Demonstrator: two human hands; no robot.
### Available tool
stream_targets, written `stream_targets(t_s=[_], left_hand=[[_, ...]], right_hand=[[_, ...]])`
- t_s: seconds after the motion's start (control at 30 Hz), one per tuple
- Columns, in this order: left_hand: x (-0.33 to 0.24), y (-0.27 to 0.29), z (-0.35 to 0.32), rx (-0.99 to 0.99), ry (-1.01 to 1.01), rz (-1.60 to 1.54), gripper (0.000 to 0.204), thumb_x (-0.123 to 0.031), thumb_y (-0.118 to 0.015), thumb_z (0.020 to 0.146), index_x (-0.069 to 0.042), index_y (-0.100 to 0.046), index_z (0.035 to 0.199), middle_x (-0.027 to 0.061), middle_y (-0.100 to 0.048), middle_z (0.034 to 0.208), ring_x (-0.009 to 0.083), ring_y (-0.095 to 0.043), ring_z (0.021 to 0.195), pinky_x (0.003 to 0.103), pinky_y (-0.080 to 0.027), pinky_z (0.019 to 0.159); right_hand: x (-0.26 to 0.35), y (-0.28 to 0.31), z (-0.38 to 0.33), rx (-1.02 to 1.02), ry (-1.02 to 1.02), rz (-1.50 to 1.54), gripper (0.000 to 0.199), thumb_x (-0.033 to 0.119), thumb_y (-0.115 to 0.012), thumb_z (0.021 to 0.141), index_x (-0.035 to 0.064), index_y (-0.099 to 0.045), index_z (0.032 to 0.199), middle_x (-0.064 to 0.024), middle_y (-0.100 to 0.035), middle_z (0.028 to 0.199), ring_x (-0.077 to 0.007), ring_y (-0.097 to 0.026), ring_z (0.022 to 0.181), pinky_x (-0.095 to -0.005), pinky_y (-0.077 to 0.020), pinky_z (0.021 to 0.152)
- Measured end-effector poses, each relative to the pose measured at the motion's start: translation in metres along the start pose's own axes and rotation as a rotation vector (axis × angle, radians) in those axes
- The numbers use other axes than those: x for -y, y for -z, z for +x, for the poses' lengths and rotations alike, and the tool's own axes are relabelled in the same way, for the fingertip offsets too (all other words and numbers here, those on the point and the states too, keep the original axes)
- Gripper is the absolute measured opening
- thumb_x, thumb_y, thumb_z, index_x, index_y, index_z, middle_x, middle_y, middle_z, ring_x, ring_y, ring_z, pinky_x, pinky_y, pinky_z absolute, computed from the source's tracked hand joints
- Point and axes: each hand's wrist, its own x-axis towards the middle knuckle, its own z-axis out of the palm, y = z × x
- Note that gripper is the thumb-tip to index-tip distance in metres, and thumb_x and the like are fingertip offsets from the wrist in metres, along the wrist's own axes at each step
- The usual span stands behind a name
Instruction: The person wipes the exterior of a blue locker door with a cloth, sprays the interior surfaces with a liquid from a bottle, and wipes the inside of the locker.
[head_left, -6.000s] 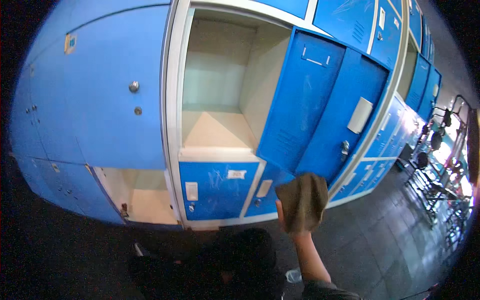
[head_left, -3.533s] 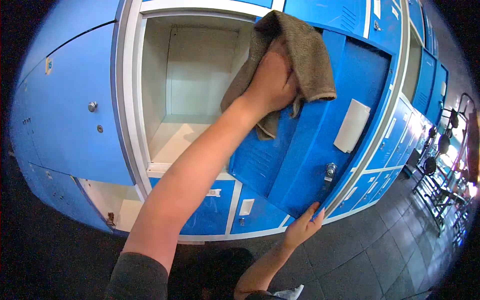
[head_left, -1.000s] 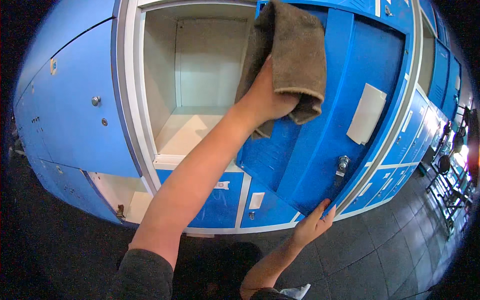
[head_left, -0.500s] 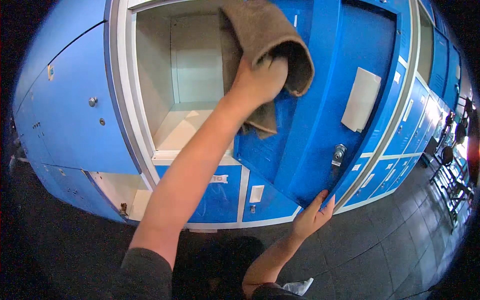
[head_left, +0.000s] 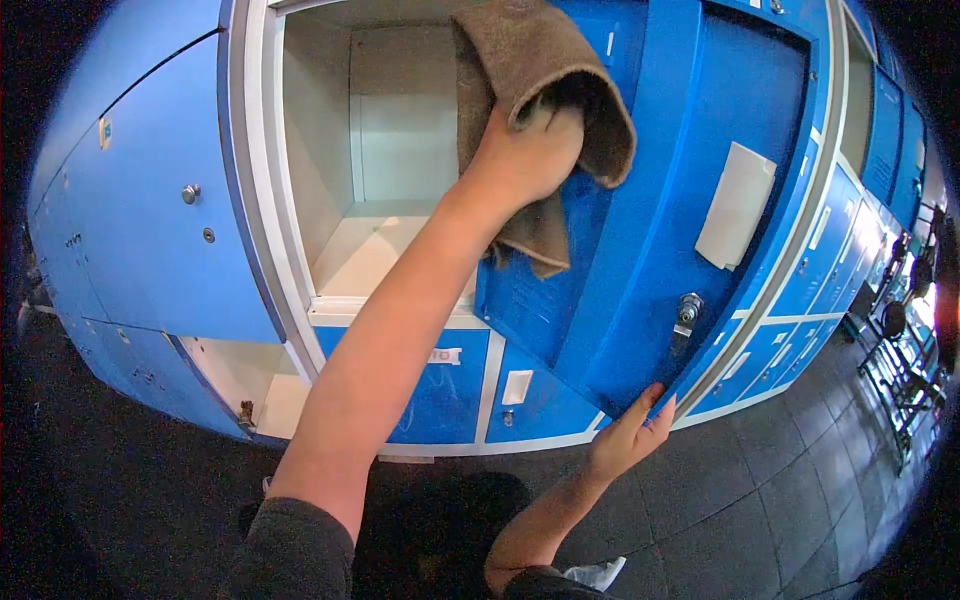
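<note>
Head view: the left hand [head_left: 525, 150] is raised high, fingers closed around a brown cloth [head_left: 545, 95], pressing it flat against the inner face of the open blue door [head_left: 640, 200]; the cloth drapes over the hand and hangs below it, beside the open locker [head_left: 380, 170] with its pale interior; the right hand [head_left: 630, 440] sits low, fingers spread wide, holding nothing, fingertips touching the door's bottom edge just below the metal latch [head_left: 686, 312]; dark tiled floor [head_left: 780, 500] lies beneath.
</note>
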Motion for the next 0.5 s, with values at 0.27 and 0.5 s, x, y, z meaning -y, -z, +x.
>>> stream_targets(t_s=[0.27, 0.5], left_hand=[[0.019, -0.012, -0.017, -0.11, -0.113, -0.074, 0.029, -0.014, -0.054, 0.087, -0.001, -0.065, 0.11, 0.0229, -0.067, 0.114, 0.0398, -0.061, 0.114, 0.043, -0.046, 0.102], [0.006, -0.009, 0.01, -0.164, -0.117, -0.106, 0.023, -0.011, -0.053, 0.086, 0.002, -0.066, 0.099, 0.0215, -0.068, 0.105, 0.0384, -0.065, 0.104, 0.048, -0.05, 0.098]], right_hand=[[0.006, 0.001, -0.002, 0.019, -0.016, -0.029, 0.029, 0.019, -0.055, 0.103, -0.0094, -0.059, 0.109, -0.0056, -0.059, 0.09, -0.0123, -0.049, 0.082, -0.0287, -0.0424, 0.072], [-0.012, -0.002, -0.003, -0.07, 0.044, -0.011, 0.028, 0.021, -0.054, 0.104, -0.0056, -0.06, 0.107, -0.0034, -0.057, 0.095, -0.0105, -0.048, 0.084, -0.0263, -0.0409, 0.075]])
